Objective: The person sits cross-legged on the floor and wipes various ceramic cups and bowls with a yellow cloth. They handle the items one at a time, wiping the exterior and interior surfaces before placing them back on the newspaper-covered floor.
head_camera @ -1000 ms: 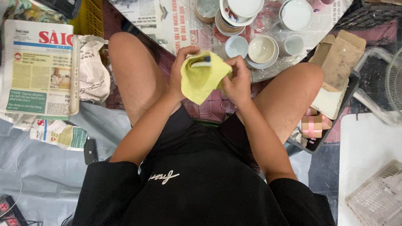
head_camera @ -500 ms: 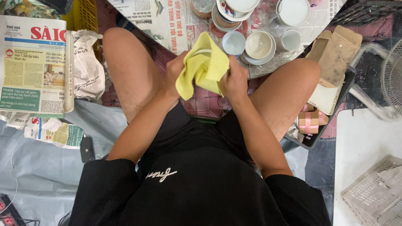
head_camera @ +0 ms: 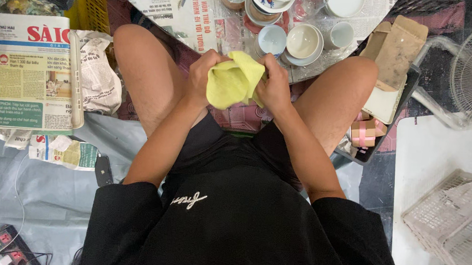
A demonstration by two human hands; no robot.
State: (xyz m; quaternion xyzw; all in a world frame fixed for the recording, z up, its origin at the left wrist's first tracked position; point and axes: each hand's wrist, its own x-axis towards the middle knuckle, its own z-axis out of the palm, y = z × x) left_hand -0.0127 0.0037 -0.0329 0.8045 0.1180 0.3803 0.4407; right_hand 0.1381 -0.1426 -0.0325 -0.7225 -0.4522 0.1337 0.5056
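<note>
— Hands, both yours: what do they hold?

— Your left hand [head_camera: 202,76] and right hand [head_camera: 275,85] are each clamped on a yellow cloth [head_camera: 232,82], bunched between them above your lap. Whether anything sits inside the cloth, you cannot tell.

— What lies beyond your knuckles?

— Cups [head_camera: 270,40] and bowls [head_camera: 303,41] crowd the newspaper [head_camera: 200,14], just past your fingers.

— Risk?

— Likely a forward swing of the cloth clipping the nearest cup; a loosened grip would drop the cloth.

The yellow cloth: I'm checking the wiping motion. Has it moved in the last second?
Yes. The yellow cloth, between left hand and right hand, dropped away from the white cups, toward the lap.
</note>
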